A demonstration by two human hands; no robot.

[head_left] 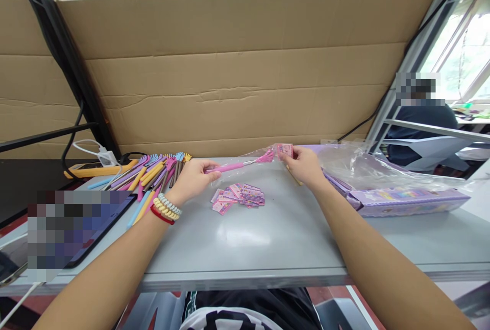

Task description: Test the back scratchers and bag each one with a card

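A pink back scratcher (234,166), with a thin metal shaft and a claw-shaped head, lies inside a clear plastic sleeve (250,156). My left hand (195,181) is closed round its handle end. At the sleeve's other end, my right hand (305,167) pinches a small pink printed card (285,149) beside the scratcher's head. Whether the card is inside the sleeve I cannot tell. Below and between my hands, a loose pile of similar pink cards (241,196) rests on the grey table (275,248). A thin gold-coloured stick (294,175) lies near my right fingers.
Several coloured back scratchers (147,179) are heaped at the left, near a white power adapter (107,156). A dark tablet (103,235) stands in front of them. Clear plastic bags (356,164) cover part of a purple box (411,202). Cardboard (245,69) backs the table. A person (421,120) sits beyond.
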